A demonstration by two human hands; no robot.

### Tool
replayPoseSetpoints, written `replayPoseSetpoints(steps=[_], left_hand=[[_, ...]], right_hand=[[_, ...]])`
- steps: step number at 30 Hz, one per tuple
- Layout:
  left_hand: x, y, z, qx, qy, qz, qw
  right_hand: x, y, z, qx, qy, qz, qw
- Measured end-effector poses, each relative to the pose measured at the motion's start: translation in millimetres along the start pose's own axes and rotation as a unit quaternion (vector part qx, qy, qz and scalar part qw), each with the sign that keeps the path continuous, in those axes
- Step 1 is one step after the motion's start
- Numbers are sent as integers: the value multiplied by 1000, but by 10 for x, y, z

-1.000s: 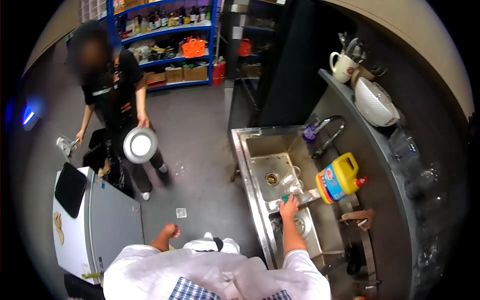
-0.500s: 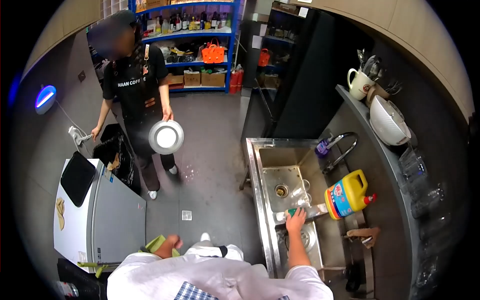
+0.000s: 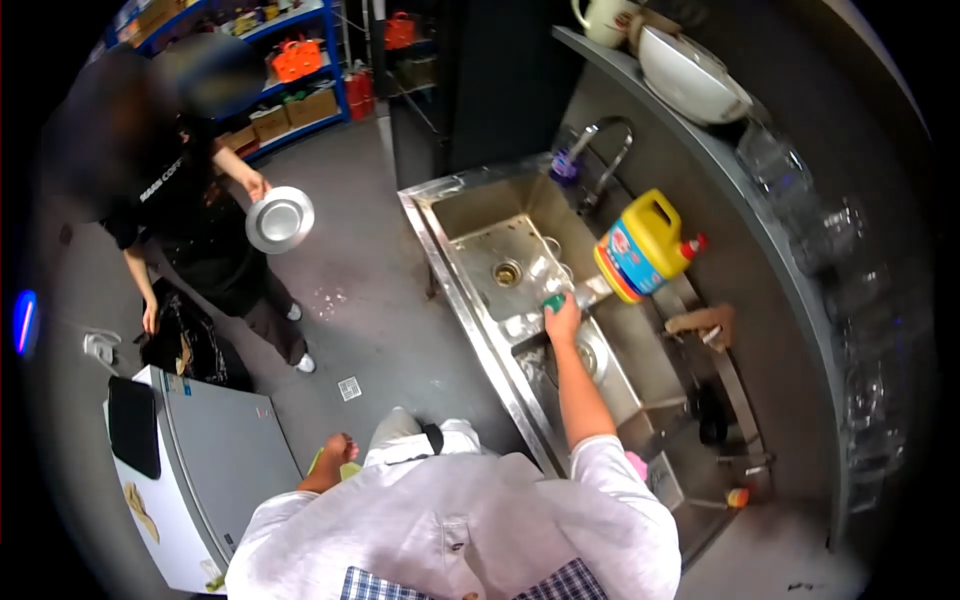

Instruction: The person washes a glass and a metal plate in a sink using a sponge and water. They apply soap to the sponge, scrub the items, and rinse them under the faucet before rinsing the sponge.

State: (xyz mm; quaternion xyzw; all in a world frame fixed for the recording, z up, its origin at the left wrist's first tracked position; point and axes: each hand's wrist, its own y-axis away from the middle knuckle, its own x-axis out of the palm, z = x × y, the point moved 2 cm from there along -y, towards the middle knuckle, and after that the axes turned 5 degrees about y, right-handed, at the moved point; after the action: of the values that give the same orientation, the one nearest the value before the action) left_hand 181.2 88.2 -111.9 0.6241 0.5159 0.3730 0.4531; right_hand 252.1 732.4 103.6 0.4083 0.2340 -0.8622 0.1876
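— While the right hand (image 3: 562, 322) sits on that ridge between the two basins of the steel sink (image 3: 478, 208), what step do you read?

— I read it as a wipe-down. My grip is folded over the green sponge (image 3: 553, 302), with the fingers curled on top and pressing it onto the ridge. Only the sponge's far edge peeks out past the fingertips.

— So where exactly is the sponge?

— Under the grip, touching the ridge. The far drain (image 3: 507, 272) lies just beyond the grip and to its left, and the near drain (image 3: 590, 358) is just on my side of it. The yellow detergent jug (image 3: 640, 245) stands beyond the grip and to its right, near but apart, on the steel desk (image 3: 650, 330).

— Next move?

— My judgement is a steady push along the ridge, grip closed and flat. That way the sponge doesn't slide off into either basin.

— And the other hand?

— The left hand (image 3: 338, 455) hangs well back from the grip, low by my hip. Its fingers look curled and a yellow-green cloth (image 3: 320, 462) shows beside it, but I cannot tell whether it is clasped on that.

— Anyone close?

— A co-worker, well left of the grip, holds a round metal plate (image 3: 279, 219).
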Motion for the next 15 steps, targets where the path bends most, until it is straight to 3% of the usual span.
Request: replayPoseSetpoints(steps=[1,3,5,7,10,11,12,14,15], left_hand=[[-3,81,-3,-13,-9,-30,999],[83,-39,-327,77,-31,67,994],[-111,-70,-175,131,-56,157,977],[166,109,-387,73,35,34,996],[477,425,-684,109,-31,3,994],[551,461,-806,125,-29,13,992],[592,499,-828,134,-26,23,990],[589,525,-743,132,-30,35,990],[553,539,-692,123,-40,37,991]], right_hand=[[-11,-24,-39,-17,25,-21,999],[-23,7,-106,-10,51,-26,998],[116,52,-368,49,-22,-26,998],[7,141,-413,123,-44,-33,991],[5,139,-609,263,-154,-54,951],[-53,194,-664,382,-371,24,846],[-38,227,-729,425,-453,31,783],[231,344,-1076,501,-635,51,585],[195,444,-1083,501,-680,53,533]])
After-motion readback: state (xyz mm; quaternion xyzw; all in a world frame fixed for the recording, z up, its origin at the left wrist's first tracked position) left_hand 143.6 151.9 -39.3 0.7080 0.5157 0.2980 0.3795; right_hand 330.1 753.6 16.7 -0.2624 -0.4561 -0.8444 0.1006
